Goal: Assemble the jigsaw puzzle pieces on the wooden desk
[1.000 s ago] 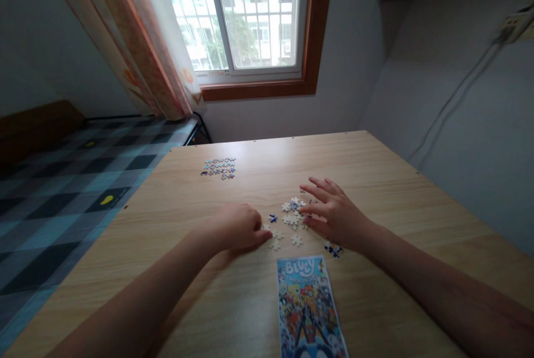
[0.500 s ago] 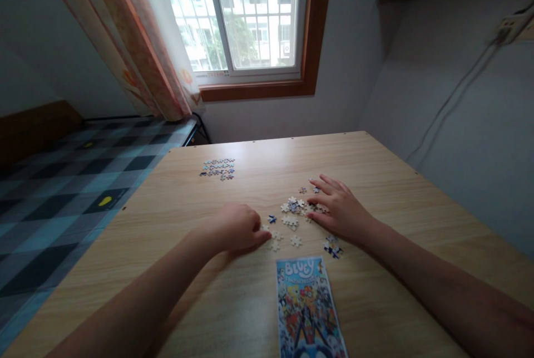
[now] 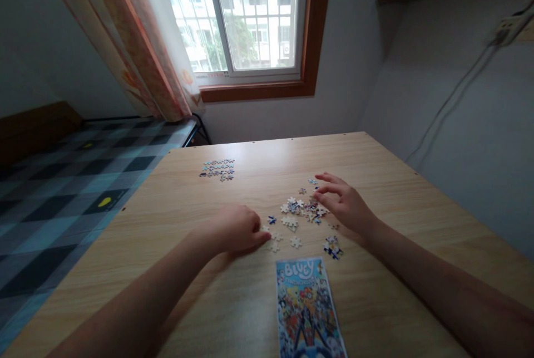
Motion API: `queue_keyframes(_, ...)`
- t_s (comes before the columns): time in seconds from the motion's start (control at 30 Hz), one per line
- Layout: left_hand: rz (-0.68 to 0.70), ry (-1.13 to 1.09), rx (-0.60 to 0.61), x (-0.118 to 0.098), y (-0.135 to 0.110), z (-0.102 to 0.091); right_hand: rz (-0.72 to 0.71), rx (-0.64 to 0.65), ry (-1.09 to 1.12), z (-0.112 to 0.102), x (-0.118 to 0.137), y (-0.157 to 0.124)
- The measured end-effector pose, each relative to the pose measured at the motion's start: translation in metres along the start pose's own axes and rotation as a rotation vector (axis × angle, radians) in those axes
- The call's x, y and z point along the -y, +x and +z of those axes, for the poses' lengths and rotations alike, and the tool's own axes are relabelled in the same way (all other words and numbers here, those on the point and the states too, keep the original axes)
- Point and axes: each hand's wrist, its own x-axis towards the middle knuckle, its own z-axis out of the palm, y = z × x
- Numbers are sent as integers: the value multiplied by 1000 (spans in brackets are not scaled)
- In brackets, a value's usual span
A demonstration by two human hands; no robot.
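Loose jigsaw pieces point(image 3: 298, 210) lie scattered in the middle of a light wooden table point(image 3: 387, 180). My right hand point(image 3: 344, 205) rests on the right side of the scatter, fingers stretched out towards the pieces, holding nothing. My left hand point(image 3: 236, 229) lies on the table left of the pieces with its fingers curled; its fingertips touch a pale piece point(image 3: 267, 230). What the curled fingers hold, if anything, is hidden. A colourful "Bluey" picture card point(image 3: 308, 308) lies flat near the front edge.
A small joined patch of puzzle point(image 3: 217, 169) sits far left on the table. A few pieces point(image 3: 332, 248) lie by my right wrist. Left of the table is a bed with a checked cover point(image 3: 62, 191). A window point(image 3: 246, 13), curtain and grey walls stand behind.
My right hand has slid away and to the right across the pieces, uncovering several coloured ones. My left hand has stayed in place.
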Motion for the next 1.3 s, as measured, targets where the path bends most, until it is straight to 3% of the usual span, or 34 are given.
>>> queue_keyframes(0.13, -3, 1, 6, 0, 0, 0, -1, -77, -146, -9, -15, 5)
queue_keyframes(0.27, -5, -10, 9, 1, 0, 0, -20, -11, -372, -11, -28, 5)
queue_keyframes(0.4, -17, -4, 10, 1, 0, 0, 33, 17, -460, -9, -29, 3)
queue_keyframes(0.5, -23, -5, 11, 1, -1, 0, -57, 64, -426, -9, -21, 1)
queue_keyframes(0.6, -1, -5, 5, 2, 0, 1, -173, 194, -399, -9, -10, -2)
queue_keyframes(0.73, 17, 7, -22, 3, 1, 4, -193, 299, -392, -7, -3, -5)
queue_keyframes(1.3, 5, -5, -48, 4, -2, 9, -135, 260, -162, 2, -17, -5)
